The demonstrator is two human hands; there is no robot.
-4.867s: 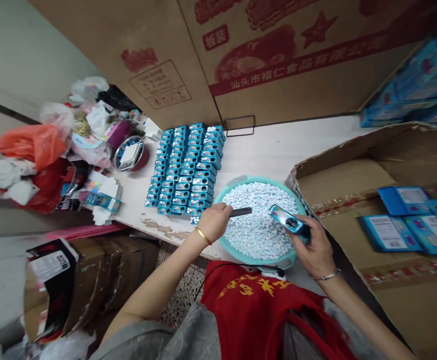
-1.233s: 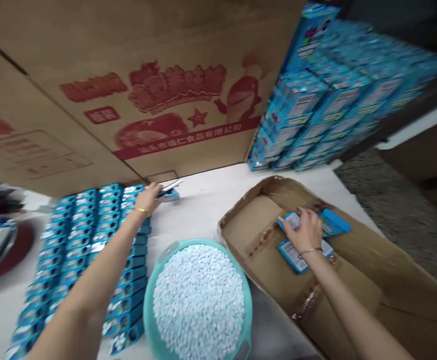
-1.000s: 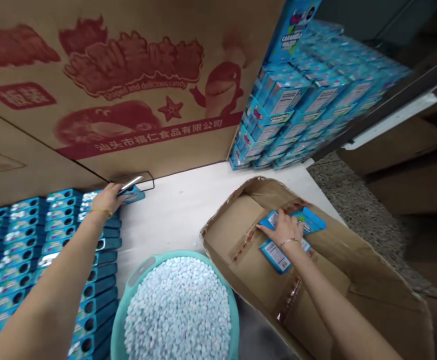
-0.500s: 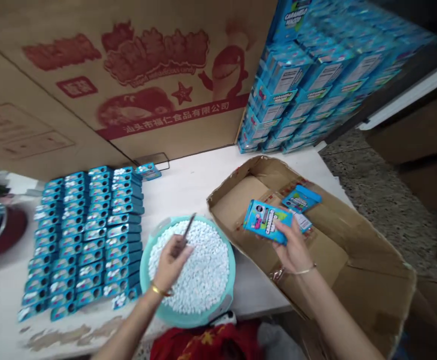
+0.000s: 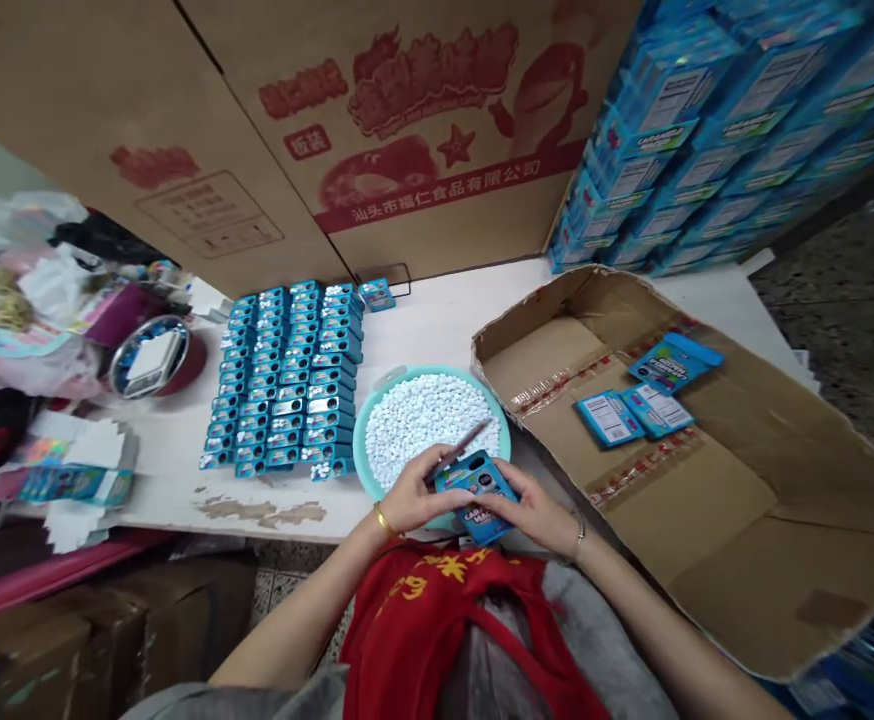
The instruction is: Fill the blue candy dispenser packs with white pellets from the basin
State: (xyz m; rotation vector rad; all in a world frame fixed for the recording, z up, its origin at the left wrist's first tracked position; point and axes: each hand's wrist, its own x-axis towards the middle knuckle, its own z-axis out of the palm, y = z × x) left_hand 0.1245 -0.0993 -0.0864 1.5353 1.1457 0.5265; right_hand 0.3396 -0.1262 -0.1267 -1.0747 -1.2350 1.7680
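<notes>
My left hand [image 5: 411,497] has its fingers closed round a thin, dark, flat stick-like tool [image 5: 469,440] that slants up to the right. Its thumb also rests on a blue candy box [image 5: 488,478]. My right hand [image 5: 540,510] grips that same box from the right, its thumb across the printed face. Both hands are at the near rim of a turquoise basin [image 5: 360,440]. White candy pellets [image 5: 422,415] fill the basin behind the hands. What the hidden fingers beneath the box do cannot be seen.
Rows of blue boxes with round holes [image 5: 283,380] stand left of the basin. An open cardboard carton [image 5: 722,500] at right holds several blue boxes. Stacked blue packs [image 5: 677,130] and a large printed carton [image 5: 437,215] stand behind. A dark red bucket [image 5: 182,365] sits at left.
My right hand has brought the blue box from over the carton leftward to the basin's near edge. My left hand, still with the tool, has met it there. The view has shifted left.
</notes>
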